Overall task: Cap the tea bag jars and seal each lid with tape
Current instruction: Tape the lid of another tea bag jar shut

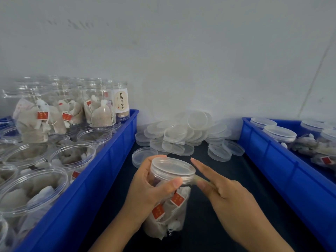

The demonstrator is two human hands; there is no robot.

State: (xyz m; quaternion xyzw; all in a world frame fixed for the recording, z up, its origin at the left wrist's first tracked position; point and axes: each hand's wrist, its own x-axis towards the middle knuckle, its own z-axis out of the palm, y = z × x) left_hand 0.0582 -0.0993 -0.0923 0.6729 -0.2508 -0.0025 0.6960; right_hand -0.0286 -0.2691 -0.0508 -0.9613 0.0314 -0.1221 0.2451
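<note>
Blue left bin (116, 160) holds many uncapped jars; right bin (272, 160) holds capped ones. Left hand (145, 190) grips the capped jar (171, 197) at centre; right hand (227, 193) pinches tape (197, 179) at its lid (172, 169).

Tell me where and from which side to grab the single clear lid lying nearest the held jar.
Pinch the flat clear plastic lid across its low rim, from above; it lies flat on the dark table, offering no other hold. The right hand is likely freer.
</note>
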